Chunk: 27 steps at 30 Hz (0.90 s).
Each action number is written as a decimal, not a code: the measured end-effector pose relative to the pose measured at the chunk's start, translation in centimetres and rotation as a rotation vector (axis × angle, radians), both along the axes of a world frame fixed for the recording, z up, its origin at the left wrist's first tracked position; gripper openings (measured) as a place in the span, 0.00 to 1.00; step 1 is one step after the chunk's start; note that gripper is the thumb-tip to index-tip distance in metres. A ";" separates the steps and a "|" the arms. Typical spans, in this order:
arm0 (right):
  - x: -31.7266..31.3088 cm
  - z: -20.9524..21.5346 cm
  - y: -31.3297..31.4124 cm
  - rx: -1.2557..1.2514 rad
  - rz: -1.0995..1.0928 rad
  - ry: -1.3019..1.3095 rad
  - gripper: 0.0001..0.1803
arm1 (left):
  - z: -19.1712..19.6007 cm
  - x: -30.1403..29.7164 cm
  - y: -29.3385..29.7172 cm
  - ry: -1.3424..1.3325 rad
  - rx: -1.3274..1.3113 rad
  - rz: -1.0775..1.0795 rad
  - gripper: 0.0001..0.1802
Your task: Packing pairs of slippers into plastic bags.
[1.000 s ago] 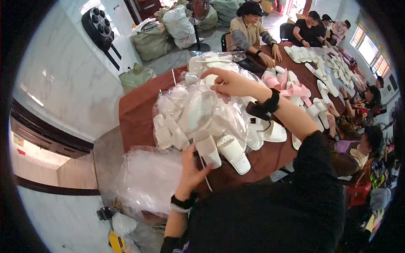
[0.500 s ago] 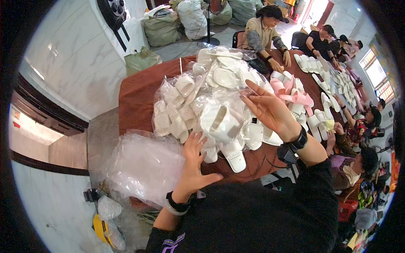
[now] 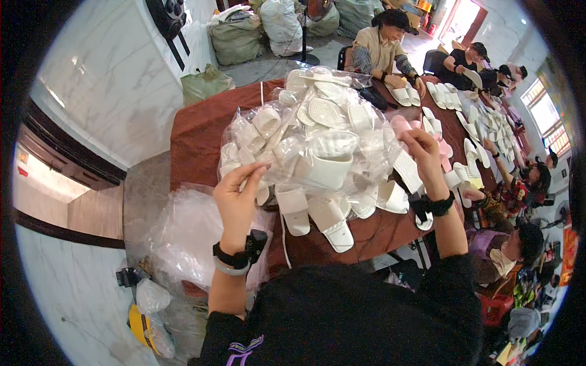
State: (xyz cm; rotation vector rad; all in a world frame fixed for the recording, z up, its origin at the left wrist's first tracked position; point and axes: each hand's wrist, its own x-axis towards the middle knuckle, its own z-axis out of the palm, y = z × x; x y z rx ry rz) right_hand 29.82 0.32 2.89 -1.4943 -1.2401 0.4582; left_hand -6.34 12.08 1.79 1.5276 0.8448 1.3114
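Stretched between my hands is a clear plastic bag (image 3: pixel 372 169) with white slippers (image 3: pixel 329 168) inside. My left hand (image 3: pixel 235 198) pinches its left end between thumb and fingertips. At the right end, my right hand (image 3: pixel 428 160) is closed on the film in the same way. Just beyond the bag rises a heap of bagged white slippers (image 3: pixel 329 113), partly seen through the film. Loose white slippers (image 3: pixel 329 222) lie below it near the table's front edge. A stack of flat clear bags (image 3: pixel 189 229) is left of my left wrist.
A brown cloth covers the table (image 3: pixel 198 134). Pink slippers (image 3: pixel 444 148) and rows of white ones (image 3: pixel 444 96) lie to the right. A co-worker (image 3: pixel 381 46) handles slippers across the table; several others sit along its right side. Large sacks (image 3: pixel 237 39) stand behind.
Both hands, previously spread around the bagged slippers, now pinch the bag's two ends. My left hand has moved left and up, my right hand right and down. The co-worker opposite now has slippers at hand.
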 end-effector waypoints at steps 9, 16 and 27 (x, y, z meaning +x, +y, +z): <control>-4.9 2.7 -0.5 0.486 -0.004 0.365 0.07 | 4.4 -0.9 -0.5 -0.246 0.106 -0.044 0.05; -4.4 -1.1 0.9 0.070 0.179 0.333 0.07 | 3.9 -2.0 -1.0 0.197 0.035 0.066 0.08; -8.0 1.4 2.3 0.447 0.064 0.161 0.07 | 7.1 -7.4 -1.7 -0.080 0.379 0.294 0.06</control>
